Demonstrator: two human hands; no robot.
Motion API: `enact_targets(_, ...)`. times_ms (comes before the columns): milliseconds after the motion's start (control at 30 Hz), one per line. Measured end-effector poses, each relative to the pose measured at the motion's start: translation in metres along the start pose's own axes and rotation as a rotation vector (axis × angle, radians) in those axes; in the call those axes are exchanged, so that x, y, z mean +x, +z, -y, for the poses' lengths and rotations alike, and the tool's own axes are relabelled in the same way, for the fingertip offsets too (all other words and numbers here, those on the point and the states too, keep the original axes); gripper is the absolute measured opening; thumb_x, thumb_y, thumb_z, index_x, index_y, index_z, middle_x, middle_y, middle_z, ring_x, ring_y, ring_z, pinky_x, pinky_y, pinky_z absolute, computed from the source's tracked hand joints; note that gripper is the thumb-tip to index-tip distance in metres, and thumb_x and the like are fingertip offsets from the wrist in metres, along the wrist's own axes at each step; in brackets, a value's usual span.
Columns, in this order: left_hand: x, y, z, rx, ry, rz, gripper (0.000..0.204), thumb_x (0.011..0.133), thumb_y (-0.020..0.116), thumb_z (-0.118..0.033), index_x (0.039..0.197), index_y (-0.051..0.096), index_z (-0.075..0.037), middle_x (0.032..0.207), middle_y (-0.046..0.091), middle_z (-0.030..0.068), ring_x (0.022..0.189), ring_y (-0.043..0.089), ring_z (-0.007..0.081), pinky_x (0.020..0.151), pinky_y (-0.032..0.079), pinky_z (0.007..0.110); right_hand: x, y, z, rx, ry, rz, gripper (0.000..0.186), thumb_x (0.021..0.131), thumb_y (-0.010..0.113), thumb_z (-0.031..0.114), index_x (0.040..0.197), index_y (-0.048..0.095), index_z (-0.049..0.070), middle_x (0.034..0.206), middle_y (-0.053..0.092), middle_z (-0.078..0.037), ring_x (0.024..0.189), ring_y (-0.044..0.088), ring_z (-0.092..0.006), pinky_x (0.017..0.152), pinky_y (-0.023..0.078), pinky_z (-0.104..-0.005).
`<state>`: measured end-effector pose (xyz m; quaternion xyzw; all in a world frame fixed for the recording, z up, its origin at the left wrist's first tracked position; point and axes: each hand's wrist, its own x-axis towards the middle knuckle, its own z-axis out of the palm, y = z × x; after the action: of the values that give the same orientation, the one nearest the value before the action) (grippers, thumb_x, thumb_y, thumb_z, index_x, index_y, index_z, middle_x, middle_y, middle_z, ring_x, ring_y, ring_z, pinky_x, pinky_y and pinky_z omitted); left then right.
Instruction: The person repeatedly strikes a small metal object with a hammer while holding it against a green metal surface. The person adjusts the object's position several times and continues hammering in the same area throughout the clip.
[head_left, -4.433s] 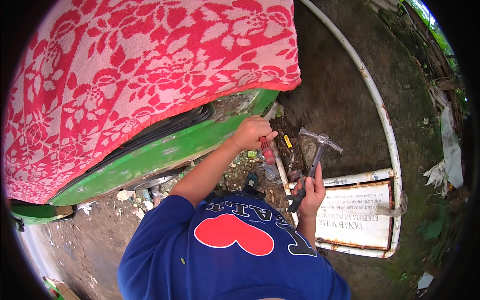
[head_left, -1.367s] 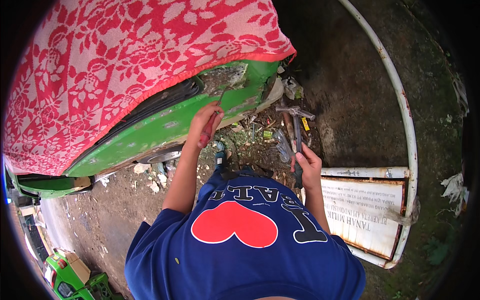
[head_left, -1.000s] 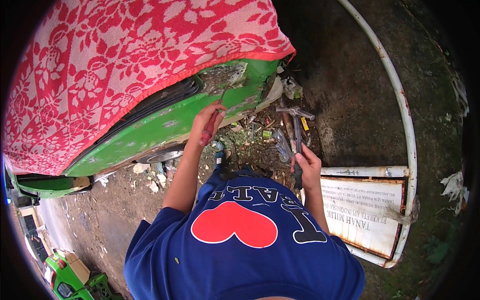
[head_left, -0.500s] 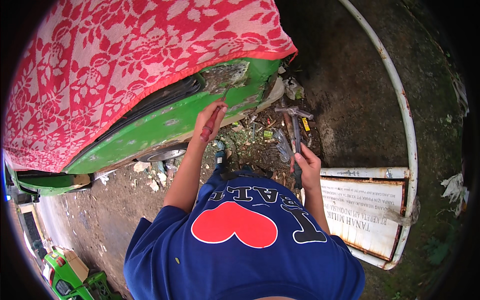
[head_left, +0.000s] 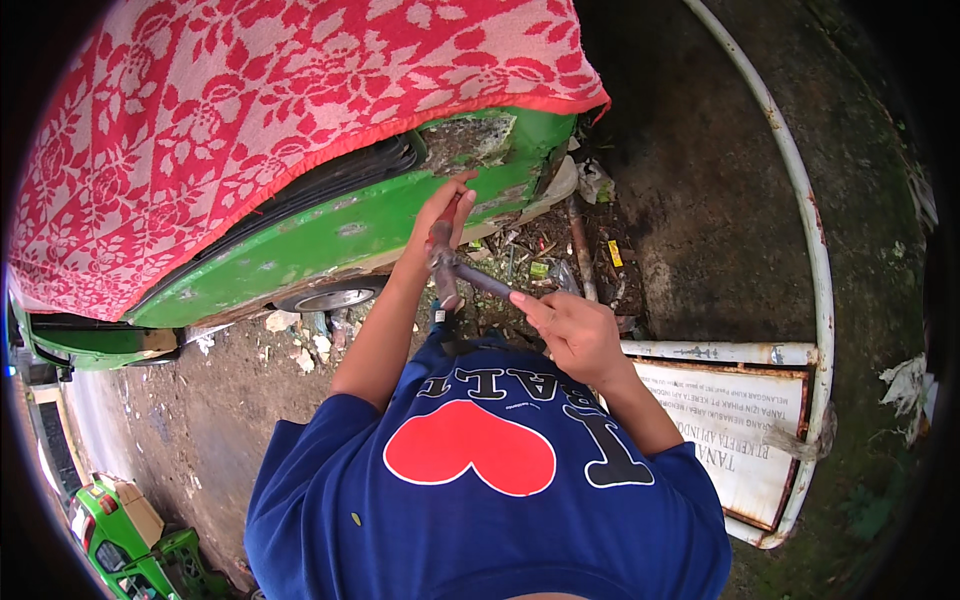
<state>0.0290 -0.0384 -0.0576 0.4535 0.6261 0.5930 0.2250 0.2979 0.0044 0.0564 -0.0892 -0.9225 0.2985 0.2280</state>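
One red handle clamped in left hand, hammer gripped in right hand, hammerhead near left.

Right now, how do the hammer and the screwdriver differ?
Colour: the hammer looks grey; the screwdriver shows red.
Visibility: the hammer is mostly exposed, though blurred; the screwdriver is largely hidden.
Hold: the hammer is in the right hand, the screwdriver in the left hand.
Shared: both are gripped hand tools.

Hammer crosses to the red handle

The right hand is now farther left, near the left hand; the hammer's head, earlier well apart, now overlaps the handle's butt in view, contact unclear.
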Motion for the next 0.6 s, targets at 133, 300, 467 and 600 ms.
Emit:
enact_targets(133,0.002,-0.003,-0.016,0.030,-0.025,0.020,0.023,0.103,0.052,-0.020,0.097,0.052,0.002,0.134,0.058,0.0170,0.111,0.056,0.0212,0.096,0.044,0.035,0.008,0.002,0.012,-0.116,-0.244,-0.042,0.053,0.075,0.066,0.009,0.125,0.069,0.029,0.071,0.058,-0.001,0.057,0.058,-0.0191,0.051,0.048,-0.0328)
enact_targets(300,0.004,-0.005,-0.002,-0.013,-0.018,0.024,0.026,0.104,0.052,-0.023,0.096,0.052,0.001,0.133,0.059,0.0165,0.112,0.056,0.0215,0.098,0.043,0.035,0.016,0.004,0.015,-0.253,-0.184,0.007,0.053,0.075,0.066,0.009,0.124,0.069,0.031,0.067,0.053,-0.001,0.055,0.056,-0.0202,0.050,0.047,-0.0343)
enact_targets(467,0.002,-0.004,-0.003,-0.023,0.026,-0.011,0.027,0.104,0.051,-0.026,0.096,0.053,0.000,0.133,0.060,0.0148,0.115,0.056,0.0223,0.101,0.042,0.037,0.014,0.006,0.019,-0.161,-0.209,-0.035,0.051,0.077,0.065,0.010,0.124,0.069,0.031,0.064,0.049,-0.002,0.054,0.055,-0.0208,0.048,0.045,-0.0347)
enact_targets(600,0.006,-0.005,0.004,-0.041,0.031,-0.020,0.028,0.104,0.050,-0.027,0.096,0.054,-0.001,0.132,0.061,0.0139,0.116,0.056,0.0225,0.102,0.042,0.038,0.015,0.012,0.018,-0.276,-0.118,-0.003,0.052,0.077,0.065,0.010,0.125,0.069,0.031,0.064,0.049,-0.002,0.054,0.054,-0.0205,0.048,0.046,-0.0350)
